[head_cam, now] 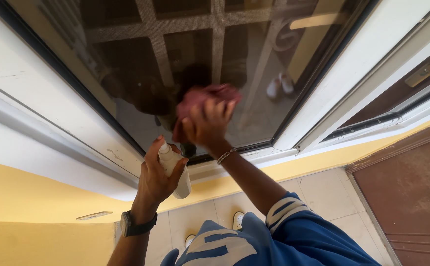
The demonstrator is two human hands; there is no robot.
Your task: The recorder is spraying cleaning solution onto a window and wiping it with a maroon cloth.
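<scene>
The right hand is up on the window glass. It presses a pink-red cloth flat against the pane, with the fingers spread over the cloth. The cloth sticks out above the fingertips and a bit down the left side of the hand, so most of it sits between the hand and the glass. A thin chain bracelet hangs on that wrist, and a blue sleeve with white stripes covers the arm lower down.

The left hand is lower and a little to the left, just under the bottom edge of the pane. It is closed around a small white spray bottle. The thumb and fingers wrap the bottle's body, and the top of the bottle pokes out above the hand, pointing up toward the glass. A dark watch is on this wrist.

The bottle and the cloth are near each other but not touching — the bottle top sits just below the cloth's lower edge.

The glass is dark and shows a blurry reflection of the person and of a grid of bars. A white window frame runs around the pane. Below it is a yellow wall, and far down is a pale tiled floor — the tips of white shoes show there.
</scene>
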